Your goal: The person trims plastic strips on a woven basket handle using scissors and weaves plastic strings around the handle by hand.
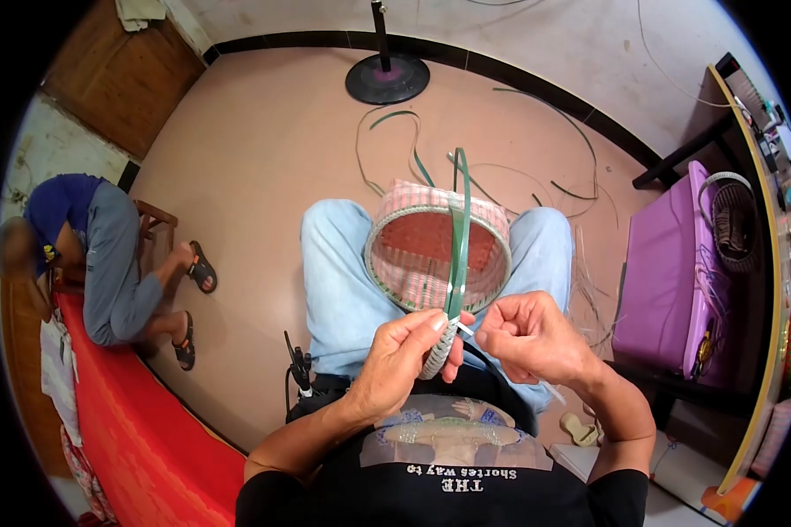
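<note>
Pinkish floor (255, 132) strewn with green strips (424, 170), pale wall (545, 44), purple box (664, 272) beside a cluttered surface (769, 369), another person (119, 255) seated at left, basket (417, 255) between the knees, left grip (404, 351) pinching its braided handle (439, 351), right grip (536, 338) pinching a white strip (464, 329).

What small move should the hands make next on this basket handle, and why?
Probably draw the white strip snug with the right hand while the left hand steadies the handle. The strip leads from the handle to the right hand's pinch; pale wrapping covers the gripped end, while the green stretch toward the basket looks mostly bare.
</note>
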A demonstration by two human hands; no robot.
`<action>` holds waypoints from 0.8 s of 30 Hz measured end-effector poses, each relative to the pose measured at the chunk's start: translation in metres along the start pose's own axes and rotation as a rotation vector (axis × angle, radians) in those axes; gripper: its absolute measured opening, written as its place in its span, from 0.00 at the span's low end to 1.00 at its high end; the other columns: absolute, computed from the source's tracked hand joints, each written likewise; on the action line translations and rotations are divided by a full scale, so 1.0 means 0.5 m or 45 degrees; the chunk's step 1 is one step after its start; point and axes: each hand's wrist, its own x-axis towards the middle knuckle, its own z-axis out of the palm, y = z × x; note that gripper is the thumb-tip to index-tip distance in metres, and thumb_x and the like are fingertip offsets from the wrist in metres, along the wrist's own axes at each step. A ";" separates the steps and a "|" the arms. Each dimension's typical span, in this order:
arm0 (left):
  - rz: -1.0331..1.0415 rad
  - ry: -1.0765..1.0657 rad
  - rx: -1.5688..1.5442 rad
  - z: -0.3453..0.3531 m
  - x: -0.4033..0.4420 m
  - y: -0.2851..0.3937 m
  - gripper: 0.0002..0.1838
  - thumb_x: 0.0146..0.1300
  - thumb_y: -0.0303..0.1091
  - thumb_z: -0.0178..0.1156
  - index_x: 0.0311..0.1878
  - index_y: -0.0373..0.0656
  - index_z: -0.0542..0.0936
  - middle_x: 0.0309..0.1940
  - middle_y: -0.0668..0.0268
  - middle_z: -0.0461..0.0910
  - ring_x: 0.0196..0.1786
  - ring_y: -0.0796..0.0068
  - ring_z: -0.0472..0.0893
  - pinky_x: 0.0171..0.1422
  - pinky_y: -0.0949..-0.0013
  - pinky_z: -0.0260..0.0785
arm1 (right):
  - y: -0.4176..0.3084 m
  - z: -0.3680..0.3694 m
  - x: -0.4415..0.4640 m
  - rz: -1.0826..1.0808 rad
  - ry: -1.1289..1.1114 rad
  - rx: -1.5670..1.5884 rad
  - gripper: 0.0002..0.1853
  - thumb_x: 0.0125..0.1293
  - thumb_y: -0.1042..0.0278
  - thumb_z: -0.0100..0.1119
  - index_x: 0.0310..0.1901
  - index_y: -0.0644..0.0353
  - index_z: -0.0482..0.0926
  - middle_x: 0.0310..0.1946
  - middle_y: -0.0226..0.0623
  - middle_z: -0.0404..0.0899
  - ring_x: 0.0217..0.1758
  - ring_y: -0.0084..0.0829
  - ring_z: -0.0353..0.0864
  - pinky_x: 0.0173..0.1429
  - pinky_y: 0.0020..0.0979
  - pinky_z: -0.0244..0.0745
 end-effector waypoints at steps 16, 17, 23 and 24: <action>-0.099 0.009 -0.196 -0.013 0.004 -0.008 0.20 0.72 0.37 0.45 0.53 0.29 0.75 0.28 0.62 0.77 0.30 0.73 0.75 0.37 0.72 0.67 | -0.029 0.015 0.005 -0.018 -0.002 -0.070 0.10 0.64 0.74 0.52 0.25 0.68 0.70 0.18 0.34 0.75 0.12 0.16 0.67 0.17 0.19 0.61; -0.116 0.024 -0.214 -0.012 0.004 -0.005 0.19 0.72 0.37 0.45 0.53 0.29 0.75 0.28 0.62 0.77 0.30 0.73 0.75 0.37 0.72 0.67 | -0.026 0.018 0.005 -0.051 -0.008 -0.058 0.10 0.65 0.74 0.52 0.26 0.68 0.71 0.18 0.34 0.76 0.13 0.16 0.67 0.18 0.19 0.61; -0.093 -0.027 -0.263 -0.014 0.001 -0.017 0.16 0.71 0.38 0.48 0.42 0.33 0.78 0.28 0.65 0.77 0.30 0.77 0.73 0.37 0.74 0.67 | -0.002 0.020 0.014 -0.177 -0.041 -0.001 0.09 0.67 0.73 0.52 0.30 0.67 0.73 0.22 0.32 0.80 0.16 0.12 0.66 0.19 0.17 0.60; -0.084 -0.026 -0.265 -0.013 0.001 -0.017 0.15 0.71 0.38 0.48 0.41 0.34 0.78 0.29 0.65 0.77 0.30 0.77 0.73 0.38 0.74 0.67 | -0.001 0.022 0.016 -0.190 -0.035 -0.004 0.09 0.67 0.73 0.52 0.30 0.67 0.73 0.22 0.32 0.80 0.17 0.11 0.66 0.19 0.17 0.60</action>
